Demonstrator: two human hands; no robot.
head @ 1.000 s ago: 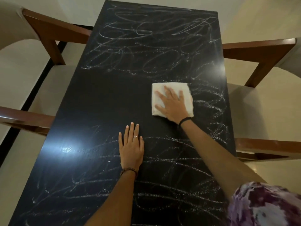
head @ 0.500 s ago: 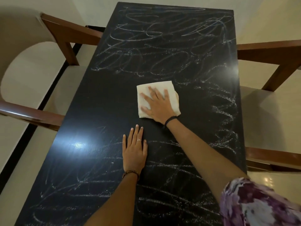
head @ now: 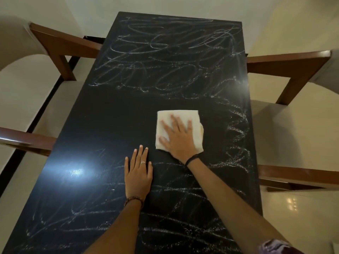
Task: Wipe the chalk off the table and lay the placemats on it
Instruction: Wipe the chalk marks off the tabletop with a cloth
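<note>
Head view: folded white paper towel [head: 178, 123] lies flat on the black rectangular tabletop [head: 113, 114], right of centre, about midway between near and far edges. Right hand [head: 178, 137] presses it down with fingers straight and spread, palm flat; no pinch, nothing gripped. Left hand [head: 138, 171] lies flat on the bare tabletop just beside the towel's near-left corner, fingers straight and together, holding nothing; looks like a brace.

White chalk scribbles [head: 165, 57] cover the far third up to the far edge. More run along the right edge beside the towel, and across the near third to the near edge. A band across the middle, left of the towel, reads mostly clean. My read: wiping is partly done, most of the surface still to go.

Doing this step well, as I judge it:
- keep the palm flat, even pressure across the whole towel
- overlap straight passes, work from the clean band outward
- carry each pass out to the right edge, chalk is dense there
- refold to a fresh face once it loads up, else it just smears
- move the left hand before wiping the near third, it sits on chalk

Containers: none in view, so no contents to report. No placemats visible either.

Surroundings: brown wooden chairs with cream seats [head: 60, 50] stand along both long edges.
</note>
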